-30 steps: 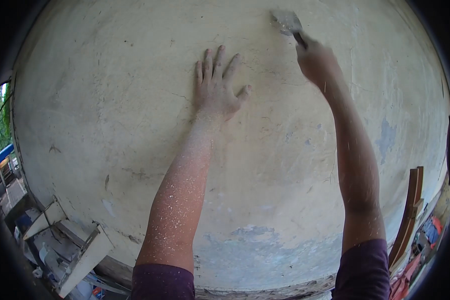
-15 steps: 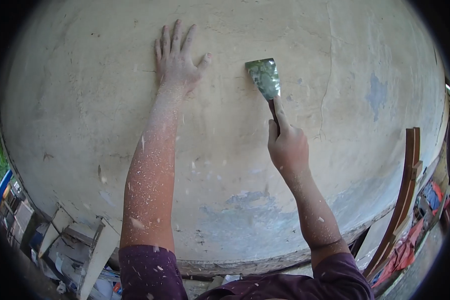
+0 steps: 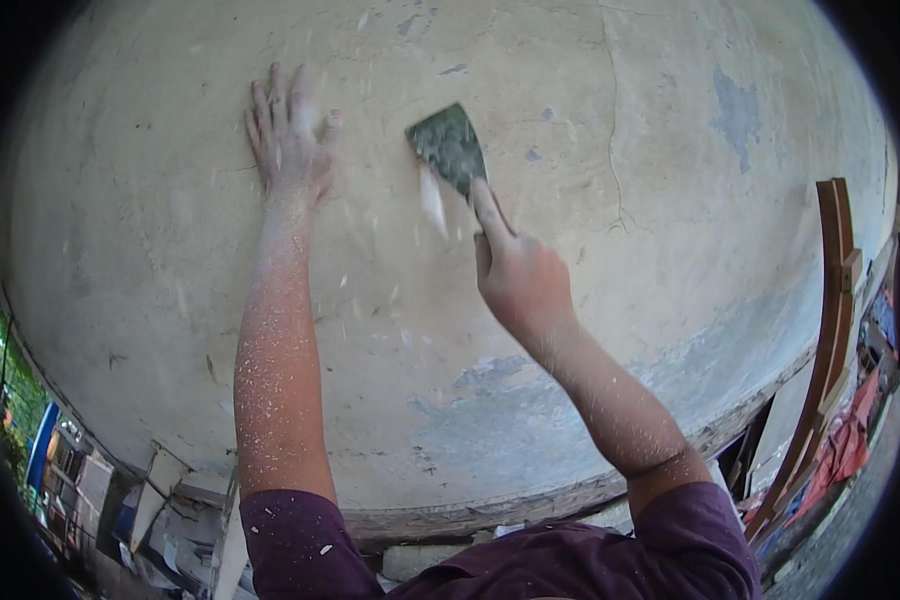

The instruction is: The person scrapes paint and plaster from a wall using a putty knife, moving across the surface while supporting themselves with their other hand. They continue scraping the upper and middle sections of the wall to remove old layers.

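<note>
My left hand (image 3: 288, 145) lies flat against the pale, worn wall (image 3: 370, 270), its dusty fingers pointing up. My right hand (image 3: 525, 285) grips the handle of a paint scraper (image 3: 452, 150), thumb or finger stretched along its neck. The scraper's wide metal blade is tilted up and to the left, at the wall to the right of my left hand. A white flake (image 3: 432, 203) hangs in the air just under the blade. White dust and small chips cover both forearms.
Bluish bare patches (image 3: 738, 118) and a long crack (image 3: 613, 120) mark the wall. A brown wooden frame piece (image 3: 836, 270) leans at the right, near a red cloth (image 3: 842, 455). Pale wooden supports (image 3: 155, 490) and clutter stand at lower left.
The scraper has swung left and tilted further left, with flakes now falling beneath its blade. My view has shifted to the right. The left hand stays flat on the wall.
</note>
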Available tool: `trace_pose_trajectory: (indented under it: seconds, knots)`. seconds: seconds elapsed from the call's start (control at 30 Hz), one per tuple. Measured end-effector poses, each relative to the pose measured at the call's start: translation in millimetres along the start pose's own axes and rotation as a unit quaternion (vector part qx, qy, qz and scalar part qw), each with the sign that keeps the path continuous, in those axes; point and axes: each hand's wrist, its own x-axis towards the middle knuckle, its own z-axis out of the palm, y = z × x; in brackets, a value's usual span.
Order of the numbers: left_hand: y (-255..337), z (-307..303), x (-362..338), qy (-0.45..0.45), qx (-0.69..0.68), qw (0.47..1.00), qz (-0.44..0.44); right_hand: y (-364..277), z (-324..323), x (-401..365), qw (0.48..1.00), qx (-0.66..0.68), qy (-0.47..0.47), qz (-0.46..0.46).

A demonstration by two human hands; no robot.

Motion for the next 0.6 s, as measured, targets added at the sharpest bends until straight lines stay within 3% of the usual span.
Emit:
trace_pose_trajectory:
  seconds: [0.13,0.27,0.37,0.5,0.6]
  knots:
    - [3,2,0,0.022,-0.030,0.999,-0.001,-23,-19,22,0.999,0.032,0.019,-0.029]
    - [-8,2,-10,0.031,-0.047,0.998,-0.004,-77,-42,119,0.977,0.007,0.174,-0.124]
    - [-15,-1,-22,0.021,-0.027,0.999,-0.008,-68,-37,108,0.982,0.007,0.147,-0.117]
    - [-21,-3,-37,0.007,-0.019,1.000,-0.021,-21,-4,2,0.996,-0.001,-0.072,-0.053]
    - [-18,-3,-43,-0.003,-0.027,0.999,-0.034,-36,1,14,0.996,0.039,-0.047,-0.060]
